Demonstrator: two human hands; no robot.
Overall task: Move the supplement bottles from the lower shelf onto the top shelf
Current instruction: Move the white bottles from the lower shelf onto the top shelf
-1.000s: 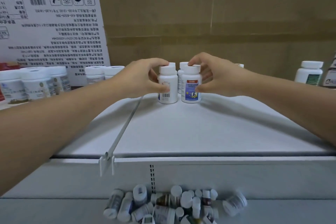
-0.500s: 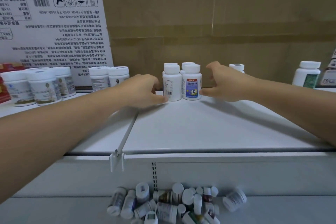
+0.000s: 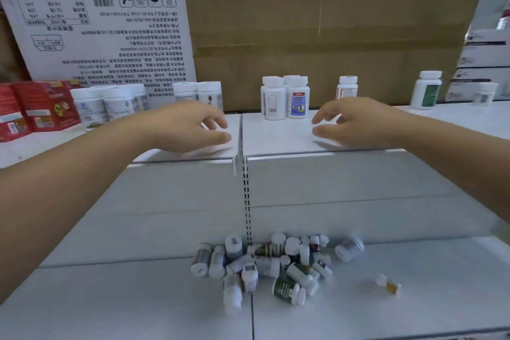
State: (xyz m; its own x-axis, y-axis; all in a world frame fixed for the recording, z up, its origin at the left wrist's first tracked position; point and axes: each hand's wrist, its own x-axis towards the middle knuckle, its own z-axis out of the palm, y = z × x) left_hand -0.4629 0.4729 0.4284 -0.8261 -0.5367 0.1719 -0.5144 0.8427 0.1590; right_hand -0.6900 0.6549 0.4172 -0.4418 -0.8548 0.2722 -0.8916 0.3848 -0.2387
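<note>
Head view. The left hand (image 3: 190, 127) and the right hand (image 3: 356, 121) hovered over the front of the top shelf (image 3: 276, 141), one on each side of a thin white divider rail (image 3: 239, 135). Each grip was apart, fingers loosely curved and holding nothing. Between and just behind the hands, a tight cluster of upright white supplement bottles (image 3: 285, 98) stood on the top shelf, touching one another; the front right one carried a blue label. A single orange-labelled bottle (image 3: 347, 87) stood further right near the back, and a green-labelled bottle (image 3: 426, 90) stood well apart from it. At the left of the divider stood a row of wider white bottles (image 3: 110, 103) beside red packets (image 3: 36, 107). Behind these stood a white printed carton (image 3: 102, 25) and a brown cardboard box (image 3: 317, 30). On the lower shelf (image 3: 414, 317), a heap of bottles (image 3: 265, 265) lay mostly on their sides against the back panel. One larger bottle (image 3: 349, 248) lay just right of the heap, and a small yellow vial (image 3: 389, 284) lay apart nearer the front.
</note>
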